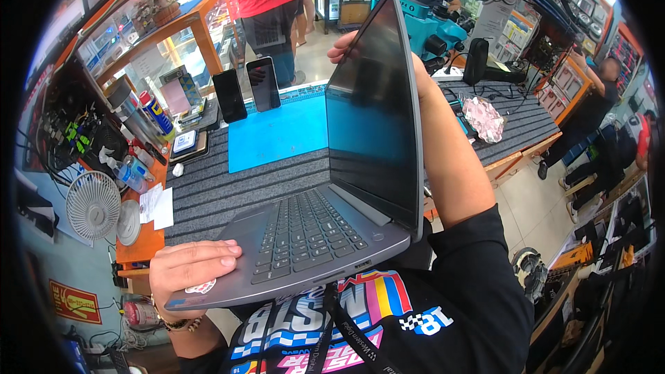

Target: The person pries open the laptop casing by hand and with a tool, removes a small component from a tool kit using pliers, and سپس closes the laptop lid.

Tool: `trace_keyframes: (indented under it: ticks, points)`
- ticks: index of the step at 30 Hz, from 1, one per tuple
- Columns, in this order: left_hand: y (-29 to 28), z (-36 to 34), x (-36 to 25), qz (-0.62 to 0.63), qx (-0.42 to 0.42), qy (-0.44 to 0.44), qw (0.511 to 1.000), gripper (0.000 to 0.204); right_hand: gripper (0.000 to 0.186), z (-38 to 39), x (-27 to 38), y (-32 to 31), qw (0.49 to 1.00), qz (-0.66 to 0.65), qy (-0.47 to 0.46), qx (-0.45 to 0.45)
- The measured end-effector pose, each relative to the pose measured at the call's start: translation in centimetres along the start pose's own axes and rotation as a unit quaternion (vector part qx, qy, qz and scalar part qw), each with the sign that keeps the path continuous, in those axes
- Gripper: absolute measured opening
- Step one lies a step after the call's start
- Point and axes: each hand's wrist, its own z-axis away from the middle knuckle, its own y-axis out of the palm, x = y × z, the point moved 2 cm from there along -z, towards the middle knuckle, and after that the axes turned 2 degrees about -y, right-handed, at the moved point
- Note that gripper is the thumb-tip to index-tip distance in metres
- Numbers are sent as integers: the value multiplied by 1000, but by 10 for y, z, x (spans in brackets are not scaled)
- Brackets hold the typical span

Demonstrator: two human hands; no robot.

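An opened grey laptop point(312, 235) is tilted on its side in front of my chest, its screen point(370, 104) dark and its keyboard facing left. My left hand point(194, 266) grips the palm-rest corner, fingers on top beside a small sticker; the thumb is hidden. Behind the lid, my right hand point(341, 47) reaches up, with fingertips curled around the lid's far edge and most of the hand covered by the screen. Beyond the laptop, a blue work mat point(277, 142) lies on the ribbed grey bench top point(208, 201).
Two phones, one black point(229, 95) and one grey point(263, 84), stand at the mat's far edge. To the left are a spray can point(156, 115), bottles point(128, 173) and a white fan point(93, 204). Crumpled foil point(483, 119) lies right. Other people stand or sit beyond the bench.
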Motion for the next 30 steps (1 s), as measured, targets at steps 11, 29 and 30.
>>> trace_keyframes:
  ticks: [11,29,30]
  points:
    - [-2,1,-1,2,16,0,1000,33,69,-27,-16,22,997,63,-8,33]
    - [-2,2,0,3,12,-1,1000,30,53,-83,-37,117,982,60,9,179]
    - [-3,2,0,3,12,0,1000,30,54,-85,-39,123,980,64,10,186]
